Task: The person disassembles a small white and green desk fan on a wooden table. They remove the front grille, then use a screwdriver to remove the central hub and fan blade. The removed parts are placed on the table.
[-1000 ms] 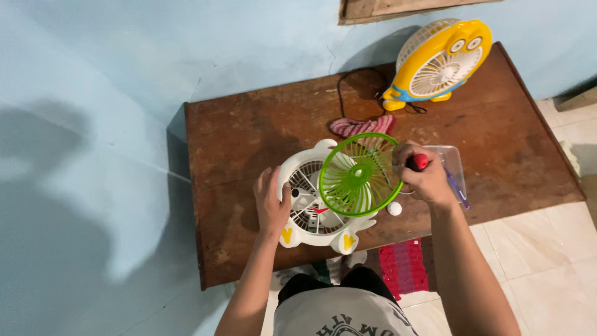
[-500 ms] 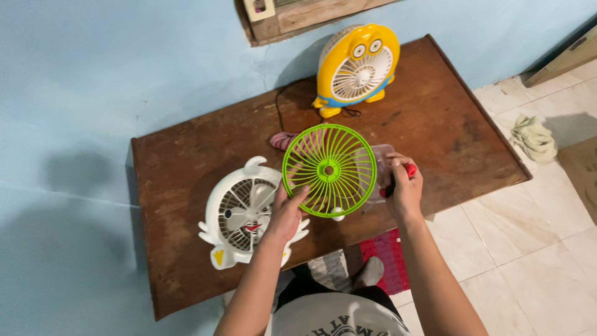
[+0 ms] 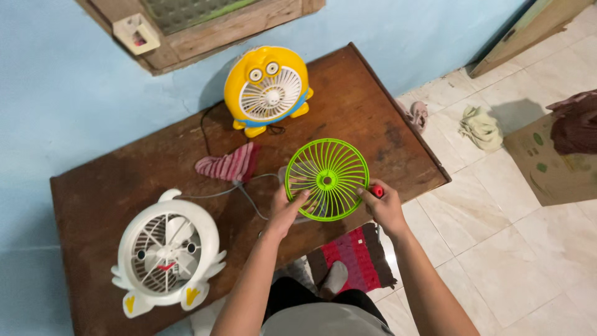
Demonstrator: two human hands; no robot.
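The green fan grille is held up between both hands above the near edge of the brown wooden table, toward its right end. The left hand grips the grille's lower left rim, thumb on the front face and the other digits behind it. The right hand pinches the lower right rim with its fingertips while its palm is closed around a red-handled tool, of which only the red end shows beside the rim. The grille is a round, bright green plastic disc, tilted so its face is toward the camera, with thin ribs that sweep outward in a slight spiral from a small round hub with a hole in the middle to a thicker outer ring. Behind its lower left part a clear plastic container sits on the table, seen partly through the ribs. A white fan shaped like a bird lies on its back at the near left corner, its front open and its blades showing. A yellow fan with cartoon eyes stands upright at the far edge against the blue wall. A pink striped cloth lies between the fans, near the middle of the table.
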